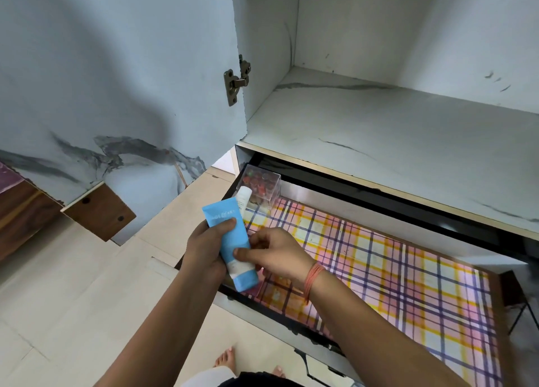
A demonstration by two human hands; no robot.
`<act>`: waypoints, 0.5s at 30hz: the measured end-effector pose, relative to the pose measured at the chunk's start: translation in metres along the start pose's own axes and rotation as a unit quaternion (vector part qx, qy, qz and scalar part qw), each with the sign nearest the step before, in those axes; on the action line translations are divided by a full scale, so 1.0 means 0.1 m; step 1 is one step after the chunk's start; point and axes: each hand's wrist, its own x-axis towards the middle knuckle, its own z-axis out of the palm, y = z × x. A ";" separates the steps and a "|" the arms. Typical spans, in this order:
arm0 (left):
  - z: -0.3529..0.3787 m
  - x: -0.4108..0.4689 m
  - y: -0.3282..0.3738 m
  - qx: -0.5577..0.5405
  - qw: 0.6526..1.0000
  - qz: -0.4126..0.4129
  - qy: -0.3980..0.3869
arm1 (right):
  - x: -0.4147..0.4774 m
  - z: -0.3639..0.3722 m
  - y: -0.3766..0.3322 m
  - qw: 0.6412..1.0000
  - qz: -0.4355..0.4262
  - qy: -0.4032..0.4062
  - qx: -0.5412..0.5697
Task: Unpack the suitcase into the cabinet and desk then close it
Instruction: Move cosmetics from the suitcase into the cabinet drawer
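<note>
I see light-blue tube [234, 241], pink-yellow-navy plaid drawer liner [393, 270], grey-veined white marble cabinet door [116, 80] far left, orange wrist threads [313, 278].

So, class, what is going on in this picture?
A person stands at an open drawer lined with checked paper, below a cabinet shelf. The left hand grips a blue tube and the right hand pinches its lower part, above the drawer's near left corner. A clear box and a small white bottle show at the far left corner.
</note>
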 end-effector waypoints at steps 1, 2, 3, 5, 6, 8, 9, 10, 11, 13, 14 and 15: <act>0.02 0.00 -0.03 -0.008 1.000 0.006 0.013 | 0.01 -0.02 0.01 1.000 0.002 0.002 0.002; 0.05 -0.02 -0.05 -0.020 1.000 0.006 0.023 | 0.01 -0.05 0.04 1.000 0.008 -0.003 0.010; 0.05 -0.02 -0.08 -0.032 0.999 0.003 0.039 | 0.01 -0.09 0.06 1.000 0.016 -0.011 0.018; 0.04 -0.02 -0.08 -0.051 0.995 0.003 0.083 | 0.00 -0.19 0.13 0.999 0.032 -0.023 0.022; 0.04 -0.01 -0.07 -0.058 0.994 0.010 0.094 | -0.02 -0.25 0.16 0.999 0.039 -0.018 0.034; 0.03 0.01 -0.04 -0.080 0.992 0.014 0.099 | -0.04 -0.37 0.23 0.996 0.053 0.023 0.073; 0.03 0.01 -0.03 -0.084 0.991 0.008 0.102 | -0.04 -0.44 0.28 0.992 0.062 0.054 0.096; 0.03 0.01 -0.02 -0.077 0.992 0.005 0.104 | -0.03 -0.49 0.34 0.987 0.078 0.082 0.114; 0.04 0.01 -0.04 -0.064 0.993 -0.001 0.103 | -0.01 -0.53 0.42 0.982 0.099 0.101 0.125; 0.04 0.01 -0.07 -0.037 0.995 -0.012 0.095 | 0.04 -0.50 0.60 0.977 0.146 0.102 0.121; 0.05 0.00 -0.09 -0.025 0.995 -0.020 0.092 | 0.06 -0.45 0.69 0.974 0.170 0.095 0.113; 0.04 0.00 -0.12 -0.014 0.996 -0.027 0.088 | 0.07 -0.39 0.78 0.972 0.188 0.091 0.108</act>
